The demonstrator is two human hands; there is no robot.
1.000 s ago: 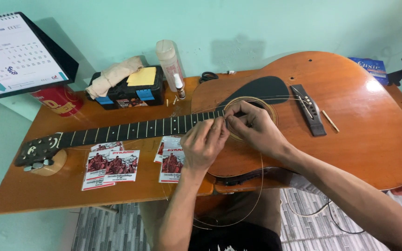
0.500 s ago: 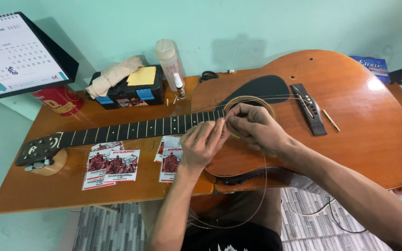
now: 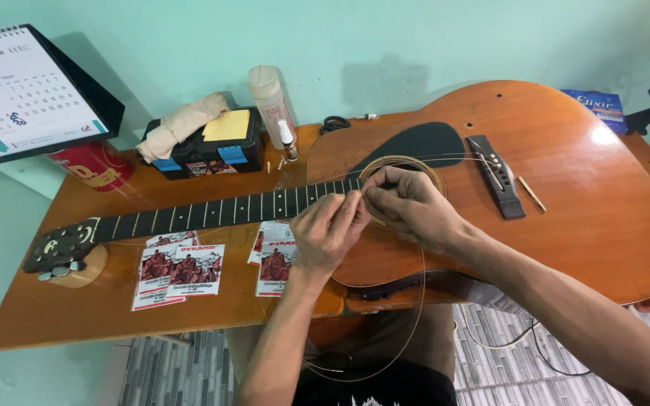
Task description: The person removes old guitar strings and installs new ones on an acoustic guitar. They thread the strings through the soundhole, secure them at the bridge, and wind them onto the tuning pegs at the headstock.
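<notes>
Two hands meet over the soundhole in the head view, the only view there is. Against the pictures from a moment earlier little has shifted: both hands have stayed at the end of the fretboard, and the slack loop of guitar string (image 3: 415, 316) hanging below the table edge has swung slightly, which suggests, as a judgement, that the string is being worked through the fingers rather than pulled tight.

The left hand (image 3: 329, 229) lies at about 7 o'clock from the soundhole (image 3: 434, 169), palm down, fingers curled in with the tips pinched together; they seem to nip the thin string, though the wire itself is too fine to be sure. The right hand (image 3: 408, 203) sits at 6 o'clock of the soundhole, its fingertips closed toward the left hand's, touching or nearly so. Both forearms come up from 6 o'clock, the right one angled in from 4 o'clock.

The acoustic guitar (image 3: 566, 195) lies flat across the wooden table (image 3: 62, 316), neck pointing to 9 o'clock. String packets (image 3: 178, 274) lie at 8 o'clock of the left hand, a small toolbox (image 3: 205, 146) at 11 o'clock.
</notes>
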